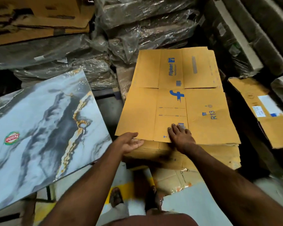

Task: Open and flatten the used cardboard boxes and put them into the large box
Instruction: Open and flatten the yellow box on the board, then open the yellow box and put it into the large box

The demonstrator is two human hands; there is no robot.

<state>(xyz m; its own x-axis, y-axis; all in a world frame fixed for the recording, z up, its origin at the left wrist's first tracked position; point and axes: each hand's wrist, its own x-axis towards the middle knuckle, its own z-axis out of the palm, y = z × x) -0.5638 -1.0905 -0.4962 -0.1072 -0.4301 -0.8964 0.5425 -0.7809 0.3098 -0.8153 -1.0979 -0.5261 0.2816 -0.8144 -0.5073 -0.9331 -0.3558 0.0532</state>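
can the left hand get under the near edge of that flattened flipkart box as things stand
Probably yes. The left hand lies open, palm up, right at the near edge of the flattened box, which overhangs the stack beneath. Nothing sits between them; the right hand rests flat on top, further right.

The pale floor with a yellow painted stripe is carrying a stack of flattened brown cardboard boxes, its top sheet printed in blue. A torn scrap of brown cardboard is lying flat beside the stack's near edge, and two sandalled feet are standing there.
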